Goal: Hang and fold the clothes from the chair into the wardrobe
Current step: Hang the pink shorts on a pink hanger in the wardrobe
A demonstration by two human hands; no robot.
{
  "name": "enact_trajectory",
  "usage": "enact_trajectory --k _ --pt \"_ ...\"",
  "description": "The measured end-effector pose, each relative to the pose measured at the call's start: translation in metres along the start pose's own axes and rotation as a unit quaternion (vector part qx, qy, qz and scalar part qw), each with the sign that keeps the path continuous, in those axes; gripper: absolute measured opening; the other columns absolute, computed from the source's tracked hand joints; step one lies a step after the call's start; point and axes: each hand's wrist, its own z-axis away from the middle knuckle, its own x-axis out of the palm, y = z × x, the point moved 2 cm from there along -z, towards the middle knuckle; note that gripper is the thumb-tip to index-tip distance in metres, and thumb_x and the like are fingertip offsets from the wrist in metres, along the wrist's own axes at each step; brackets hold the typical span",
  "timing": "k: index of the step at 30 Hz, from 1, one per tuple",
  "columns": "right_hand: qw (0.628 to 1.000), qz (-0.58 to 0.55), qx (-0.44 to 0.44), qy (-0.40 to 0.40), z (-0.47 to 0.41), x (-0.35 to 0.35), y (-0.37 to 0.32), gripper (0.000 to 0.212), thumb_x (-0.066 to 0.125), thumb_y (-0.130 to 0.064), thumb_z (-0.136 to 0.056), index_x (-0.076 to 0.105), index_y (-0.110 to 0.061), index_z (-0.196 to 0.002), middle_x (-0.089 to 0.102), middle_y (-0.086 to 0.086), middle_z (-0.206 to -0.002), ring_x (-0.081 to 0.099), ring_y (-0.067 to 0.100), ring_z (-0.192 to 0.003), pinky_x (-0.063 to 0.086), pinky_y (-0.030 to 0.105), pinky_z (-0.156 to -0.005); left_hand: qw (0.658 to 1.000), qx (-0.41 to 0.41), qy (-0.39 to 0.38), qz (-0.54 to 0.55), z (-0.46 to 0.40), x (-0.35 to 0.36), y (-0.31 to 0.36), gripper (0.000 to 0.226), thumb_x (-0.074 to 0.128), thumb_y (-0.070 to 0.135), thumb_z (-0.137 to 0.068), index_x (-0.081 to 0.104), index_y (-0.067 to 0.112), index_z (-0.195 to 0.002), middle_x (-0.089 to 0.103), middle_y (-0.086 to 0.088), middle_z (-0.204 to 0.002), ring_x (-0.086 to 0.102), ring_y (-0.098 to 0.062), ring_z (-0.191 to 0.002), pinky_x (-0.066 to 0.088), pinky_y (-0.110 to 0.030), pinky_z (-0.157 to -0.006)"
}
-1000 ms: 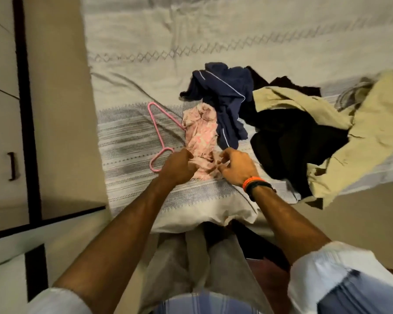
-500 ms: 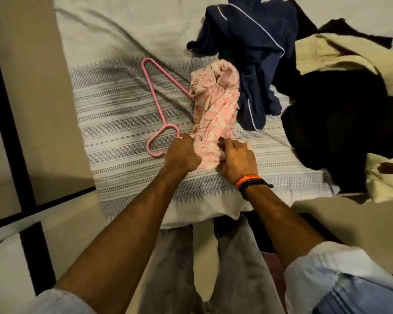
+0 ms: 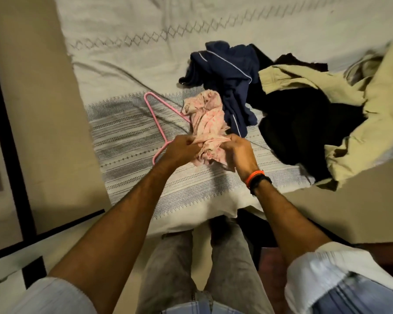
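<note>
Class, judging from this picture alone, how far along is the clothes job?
Done: nothing visibly hung or folded. In hand: left hand and right hand grip the crumpled pink garment beside the pink hanger. Left: navy, black and beige clothes heaped on the bed.

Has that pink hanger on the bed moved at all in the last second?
No. The pink hanger lies on the same grey stripes of the bedsheet, left of the pink garment; only the camera shifted.

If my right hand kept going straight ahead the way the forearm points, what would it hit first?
The right hand already grips the pink garment, so more of that cloth comes first. Just beyond lies the navy garment, though how far apart they lie in depth is hard to judge.
</note>
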Motion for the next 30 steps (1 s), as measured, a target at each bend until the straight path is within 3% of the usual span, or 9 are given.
enact_trajectory --k 4,8,10,14,17,19,24,26,30 --pt "0.967 -0.25 0.01 -0.056 0.024 0.006 -0.03 0.02 0.044 -0.01 -0.073 0.06 -0.004 -0.082 0.068 0.014 -0.083 0.065 0.031 -0.07 0.055 0.043 -0.064 0.967 -0.076 -0.085 0.229 0.02 -0.013 0.016 0.029 0.062 0.039 -0.094 0.064 0.01 -0.094 0.068 -0.005 -0.088 0.065 -0.015 -0.077 0.054 -0.029 -0.064" --pt "0.942 -0.313 -0.028 -0.116 0.043 0.015 -0.052 0.003 0.048 -0.013 -0.05 0.048 -0.015 -0.048 0.045 0.001 -0.055 0.043 0.019 -0.049 0.034 0.021 -0.044 0.89 -0.1 -0.124 0.428 0.026 -0.023 0.025 0.077 0.032 0.074 -0.086 0.057 0.016 -0.13 0.07 -0.012 -0.118 0.068 -0.029 -0.102 0.059 -0.039 -0.076" --pt "0.943 -0.291 -0.046 -0.156 0.051 0.022 -0.055 0.015 0.055 -0.02 -0.04 0.042 -0.018 -0.045 0.036 -0.002 -0.051 0.034 0.015 -0.047 0.024 0.023 -0.045 0.877 -0.121 -0.092 0.456 0.031 -0.029 0.026 0.064 0.03 0.061 -0.098 0.061 0.01 -0.121 0.073 -0.014 -0.102 0.07 -0.029 -0.09 0.059 -0.038 -0.074" --pt "0.955 -0.193 -0.055 -0.218 0.063 0.032 -0.054 0.014 0.04 -0.011 -0.053 0.053 -0.008 -0.054 0.053 0.003 -0.055 0.049 0.013 -0.044 0.039 0.018 -0.042 0.905 -0.118 -0.039 0.406 0.042 -0.04 0.028 0.027 0.051 0.011 -0.095 0.061 -0.007 -0.113 0.07 -0.016 -0.086 0.07 -0.025 -0.069 0.058 -0.031 -0.055" --pt "0.974 -0.06 -0.091 -0.199 0.061 0.035 -0.049 0.031 0.04 -0.011 -0.054 0.062 0.003 -0.071 0.063 0.013 -0.077 0.061 0.017 -0.071 0.049 0.021 -0.065 0.91 -0.091 -0.017 0.404 0.054 -0.051 0.024 0.059 0.067 -0.003 -0.064 0.057 -0.017 -0.12 0.065 -0.03 -0.116 0.068 -0.039 -0.096 0.06 -0.046 -0.077" --pt "0.982 -0.016 -0.076 -0.173 0.062 0.036 -0.049 0.038 0.047 -0.016 -0.06 0.062 0.007 -0.086 0.063 0.014 -0.085 0.062 0.021 -0.076 0.052 0.028 -0.071 0.911 -0.047 0.005 0.41 0.062 -0.056 0.025 0.061 0.067 -0.014 -0.058 0.059 -0.016 -0.119 0.063 -0.031 -0.119 0.064 -0.046 -0.105 0.055 -0.054 -0.088" --pt "0.968 0.048 -0.07 -0.235 0.071 0.059 -0.077 0.056 0.058 -0.069 -0.079 0.072 -0.023 -0.108 0.075 -0.001 -0.098 0.07 0.017 -0.087 0.056 0.035 -0.077 0.918 0.049 0.075 0.387 0.112 -0.064 0.026 0.065 0.075 -0.015 -0.056 0.06 -0.003 -0.118 0.07 -0.022 -0.11 0.068 -0.039 -0.098 0.056 -0.052 -0.088" --pt "0.963 0.07 -0.107 -0.238 0.074 0.073 -0.085 0.049 0.07 -0.058 -0.08 0.071 -0.015 -0.104 0.074 0.0 -0.084 0.068 0.02 -0.073 0.053 0.032 -0.063 0.908 0.066 0.104 0.4 0.132 -0.068 0.027 0.062 0.074 -0.016 -0.059 0.06 0.002 -0.117 0.07 -0.018 -0.105 0.069 -0.034 -0.094 0.057 -0.048 -0.086" --pt "0.94 0.056 -0.142 -0.306 0.102 0.101 -0.09 0.043 0.079 -0.033 -0.081 0.069 -0.007 -0.113 0.075 0.013 -0.104 0.071 0.034 -0.096 0.057 0.046 -0.078 0.863 0.091 0.183 0.462 0.189 -0.072 0.015 0.047 0.059 -0.023 -0.08 0.061 0.011 -0.112 0.071 -0.01 -0.094 0.071 -0.021 -0.078 0.061 -0.037 -0.071"
